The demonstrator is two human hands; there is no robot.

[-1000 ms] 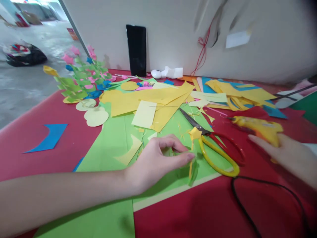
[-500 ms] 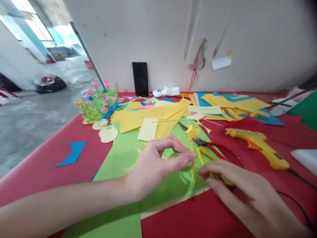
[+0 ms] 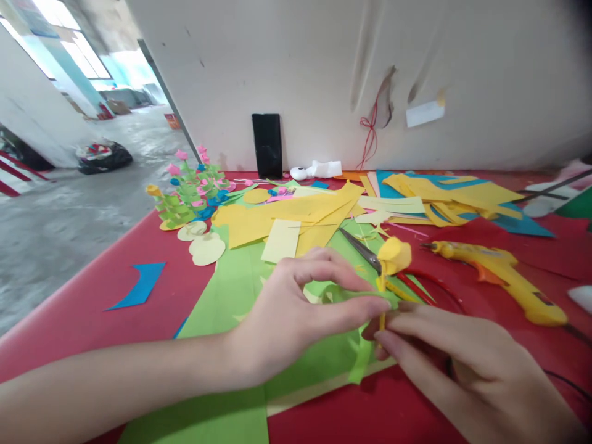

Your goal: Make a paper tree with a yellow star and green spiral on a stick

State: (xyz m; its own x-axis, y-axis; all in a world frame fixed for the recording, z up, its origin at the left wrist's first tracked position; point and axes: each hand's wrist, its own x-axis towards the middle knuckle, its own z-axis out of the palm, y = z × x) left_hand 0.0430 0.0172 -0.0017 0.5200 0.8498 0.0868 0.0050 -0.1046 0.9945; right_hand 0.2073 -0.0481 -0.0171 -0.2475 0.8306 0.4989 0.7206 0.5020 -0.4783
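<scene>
Between my two hands stands a yellow paper flower point(image 3: 394, 255) on a thin yellow stem, its head upward. The fingers of my right hand point(image 3: 456, 354) pinch the lower part of this stem. My left hand point(image 3: 300, 305) has thumb and forefinger closed on a green paper strip point(image 3: 361, 361) at the stem, just under the flower. The strip's loose end hangs below my left thumb. Behind the flower lie scissors point(image 3: 363, 250), dark blades to the far left, partly covered. Red-handled pliers point(image 3: 423, 287) are mostly hidden by my right hand.
A yellow glue gun point(image 3: 504, 271) lies at the right with its cord. Yellow paper sheets point(image 3: 287, 213) and offcuts spread across the back. Small paper flowers point(image 3: 189, 185) stand at the back left. A black phone point(image 3: 267, 147) leans on the wall. Green paper point(image 3: 226, 394) covers part of the red table.
My right hand has moved in from beside the stem and now grips it. The flower has shifted right and turned, and my left fingers have moved right with the strip.
</scene>
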